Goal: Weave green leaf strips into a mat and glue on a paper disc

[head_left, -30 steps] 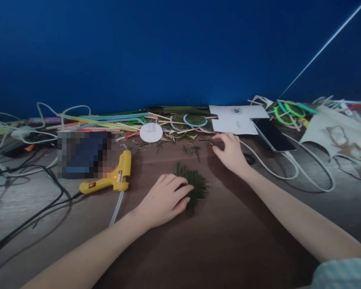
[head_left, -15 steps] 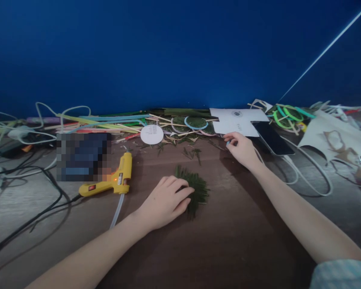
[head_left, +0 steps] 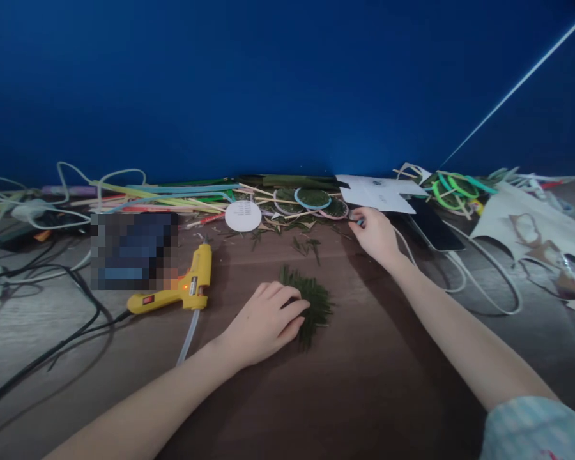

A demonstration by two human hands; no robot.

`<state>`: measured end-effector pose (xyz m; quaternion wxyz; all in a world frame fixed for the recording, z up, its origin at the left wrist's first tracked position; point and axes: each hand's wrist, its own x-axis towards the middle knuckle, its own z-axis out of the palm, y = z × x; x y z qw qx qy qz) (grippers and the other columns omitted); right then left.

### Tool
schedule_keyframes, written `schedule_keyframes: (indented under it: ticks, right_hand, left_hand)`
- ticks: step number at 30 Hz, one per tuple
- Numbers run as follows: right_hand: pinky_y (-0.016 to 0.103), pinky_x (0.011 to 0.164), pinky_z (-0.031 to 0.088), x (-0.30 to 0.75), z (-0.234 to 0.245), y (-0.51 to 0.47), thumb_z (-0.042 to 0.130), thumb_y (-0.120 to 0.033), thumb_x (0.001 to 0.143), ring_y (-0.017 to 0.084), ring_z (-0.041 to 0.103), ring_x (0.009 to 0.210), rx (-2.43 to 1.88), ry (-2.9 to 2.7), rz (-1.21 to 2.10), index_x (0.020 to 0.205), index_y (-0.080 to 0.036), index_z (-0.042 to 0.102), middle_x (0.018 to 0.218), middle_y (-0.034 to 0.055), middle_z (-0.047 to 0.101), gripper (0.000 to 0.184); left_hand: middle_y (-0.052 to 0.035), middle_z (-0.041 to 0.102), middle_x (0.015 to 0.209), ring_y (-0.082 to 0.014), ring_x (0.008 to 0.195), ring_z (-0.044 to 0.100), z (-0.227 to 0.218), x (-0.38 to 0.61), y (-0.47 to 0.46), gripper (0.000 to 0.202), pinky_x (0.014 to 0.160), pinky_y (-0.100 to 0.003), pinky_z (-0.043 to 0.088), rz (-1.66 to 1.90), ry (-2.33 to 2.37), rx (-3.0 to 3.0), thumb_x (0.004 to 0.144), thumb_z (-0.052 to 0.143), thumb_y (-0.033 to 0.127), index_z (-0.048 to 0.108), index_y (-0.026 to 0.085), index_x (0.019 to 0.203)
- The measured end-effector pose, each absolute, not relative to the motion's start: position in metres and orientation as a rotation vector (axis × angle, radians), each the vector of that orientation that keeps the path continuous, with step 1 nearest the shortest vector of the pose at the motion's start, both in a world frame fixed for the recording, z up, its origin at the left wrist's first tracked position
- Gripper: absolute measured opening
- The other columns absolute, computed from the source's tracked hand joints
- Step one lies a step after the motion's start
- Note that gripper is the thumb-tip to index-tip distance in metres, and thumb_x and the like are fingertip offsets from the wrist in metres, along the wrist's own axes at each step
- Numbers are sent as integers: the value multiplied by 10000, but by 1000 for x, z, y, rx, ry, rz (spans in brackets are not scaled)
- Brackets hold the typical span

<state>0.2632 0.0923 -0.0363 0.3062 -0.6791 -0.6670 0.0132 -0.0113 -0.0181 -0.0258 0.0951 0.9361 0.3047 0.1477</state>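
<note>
My left hand (head_left: 264, 322) rests on the dark table, its curled fingers pressing the near edge of a fan-shaped bunch of green leaf strips (head_left: 311, 300). My right hand (head_left: 374, 234) reaches to the back of the table beside a white card (head_left: 381, 193). Its fingers are pinched on a small thing with a blue tip, too small to name. Round rings filled with green (head_left: 311, 197) lie just left of that hand.
A yellow glue gun (head_left: 182, 291) with a lit switch lies left of my left hand, its cable running off left. Coloured straws and sticks (head_left: 172, 197) line the back. A dark phone (head_left: 429, 222) with white cable, green rings (head_left: 455, 185) and cut cardboard (head_left: 531, 223) lie right.
My right hand has moved from the loose leaf scraps to the right and back, toward the white card, and now pinches a small blue-tipped thing. The left hand has stayed on the leaf bunch.
</note>
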Motion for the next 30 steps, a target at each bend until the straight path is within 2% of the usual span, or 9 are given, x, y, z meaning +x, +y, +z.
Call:
schedule_keyframes:
  ticks: [5, 8, 12, 15, 18, 22, 30]
  right_hand:
    - [426, 769, 436, 253, -36, 99, 487, -119, 687, 282, 578, 864, -1897, -1641, 120, 855, -172, 589, 824, 110, 650, 204]
    - [393, 739, 445, 255, -31, 98, 484, -96, 657, 245, 598, 773, -1914, -1644, 216, 806, -180, 606, 736, 73, 652, 210]
    - [316, 625, 469, 260, -17, 89, 578, -142, 616, 164, 581, 590, -1878, -1715, 476, 791, -169, 629, 633, 18, 644, 185]
    - [300, 616, 477, 260, -1, 80, 599, -211, 645, 146, 592, 625, -1710, -1762, 835, 884, -157, 630, 727, 38, 657, 247]
    - [305, 642, 488, 260, 15, 74, 622, -194, 614, 157, 607, 673, -1666, -1856, 986, 808, -174, 628, 730, 39, 643, 194]
    - [296, 560, 492, 265, 22, 73, 606, -211, 629, 172, 624, 646, -1600, -1884, 1217, 807, -198, 602, 688, 31, 634, 178]
    - [298, 692, 511, 263, 21, 72, 605, -185, 621, 150, 648, 705, -1574, -1996, 1296, 908, -205, 586, 953, 52, 673, 288]
  left_hand:
    - [-66, 596, 1010, -190, 906, 505, -25, -11, -19, 240, 801, -345, 394, 450, 903, 2777, 894, 406, 228, 575, 187, 1059]
    - [-66, 598, 1002, -190, 904, 506, -24, -11, -18, 239, 791, -344, 397, 450, 900, 2769, 895, 406, 229, 579, 185, 1054]
    - [-65, 595, 1013, -192, 909, 503, -25, -12, -18, 247, 789, -346, 394, 447, 896, 2752, 902, 391, 238, 578, 186, 1056]
    - [-63, 592, 1026, -191, 917, 502, -25, -12, -18, 258, 799, -345, 388, 430, 893, 2736, 907, 379, 244, 573, 191, 1069]
    - [-65, 592, 1031, -193, 927, 502, -25, -11, -18, 263, 805, -346, 384, 424, 895, 2732, 910, 373, 246, 571, 192, 1074]
    - [-66, 590, 1041, -196, 931, 502, -25, -11, -18, 272, 806, -350, 382, 415, 892, 2736, 915, 363, 251, 569, 190, 1081]
    - [-65, 591, 1035, -197, 927, 500, -25, -10, -18, 273, 799, -351, 381, 423, 890, 2751, 913, 369, 244, 571, 183, 1086]
